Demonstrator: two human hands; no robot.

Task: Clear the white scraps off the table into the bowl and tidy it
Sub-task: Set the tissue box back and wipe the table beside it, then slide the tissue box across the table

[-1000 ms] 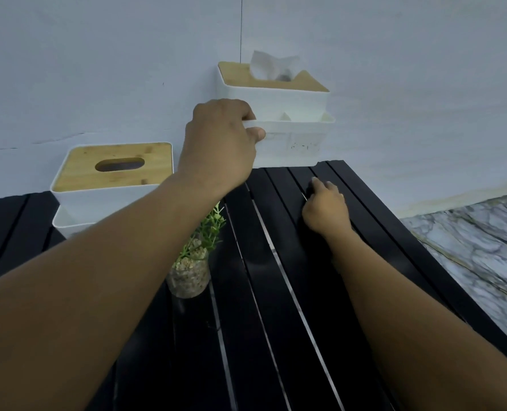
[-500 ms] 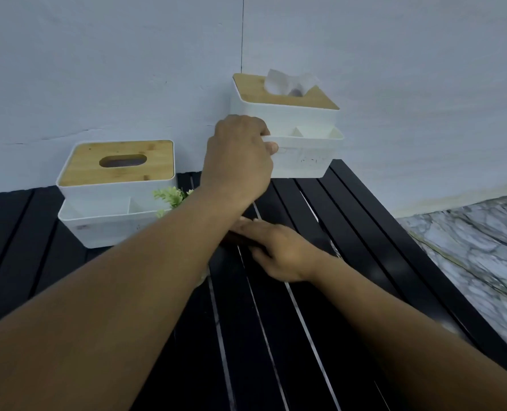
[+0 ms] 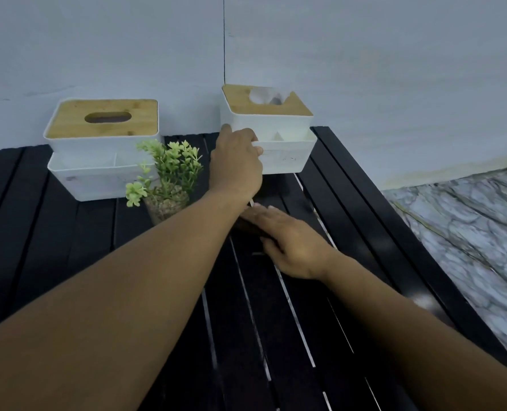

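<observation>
My left hand (image 3: 236,161) reaches to the back of the black slatted table (image 3: 276,336) and grips the left front corner of the right-hand white tissue box (image 3: 288,155), thumb on its front tray. That box has a wooden lid with a white tissue (image 3: 265,96) sticking out. My right hand (image 3: 288,241) lies flat on the slats just under my left wrist, fingers straight and pointing left. I see no bowl. A tiny white fleck (image 3: 250,201) shows by my right fingertips; I cannot tell whether it is a scrap.
A second white tissue box (image 3: 98,176) with a wooden lid stands at the back left against the wall. A small green plant in a glass pot (image 3: 169,179) stands in front of it, close to my left forearm. The table's right edge drops to a marble floor (image 3: 468,232).
My right hand slid from the back right of the table toward the middle and flattened under my left wrist. My left hand kept its hold on the box. The view tilted down.
</observation>
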